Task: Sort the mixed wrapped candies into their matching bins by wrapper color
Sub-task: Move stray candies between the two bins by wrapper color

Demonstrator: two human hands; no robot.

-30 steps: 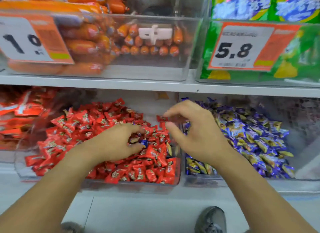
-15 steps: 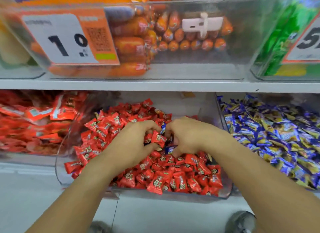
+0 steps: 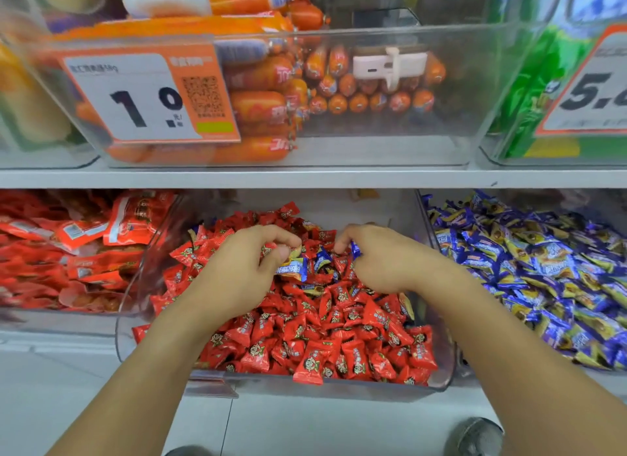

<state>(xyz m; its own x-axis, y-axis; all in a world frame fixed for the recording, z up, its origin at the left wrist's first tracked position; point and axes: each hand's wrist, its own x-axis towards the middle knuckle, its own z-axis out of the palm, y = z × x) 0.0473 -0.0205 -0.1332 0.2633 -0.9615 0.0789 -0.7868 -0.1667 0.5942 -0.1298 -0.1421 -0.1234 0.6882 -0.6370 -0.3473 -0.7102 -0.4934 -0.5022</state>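
Centre clear bin (image 3: 441,381): red candies (image 3: 325,337), small cartoon face print. A few blue-and-yellow candies (image 3: 295,269) among them. Right bin candies (image 3: 543,269): purple-blue with yellow. Above: orange sausages (image 3: 261,106); orange-and-white price tag (image 3: 149,95), black numerals.

This is a shop, a snack aisle by the look of it. A white shelf (image 3: 305,178) carries clear plastic bins (image 3: 441,143) in rows, each filled with one kind of packaged goods: orange sausage sticks (image 3: 261,106) above, red wrapped candies (image 3: 325,337) and blue-and-yellow candies (image 3: 543,269) below, red snack packets (image 3: 68,252) to the side. Orange price cards (image 3: 149,95) clipped to the bin fronts show large numbers, one with what seems a QR code, though it is blurred.
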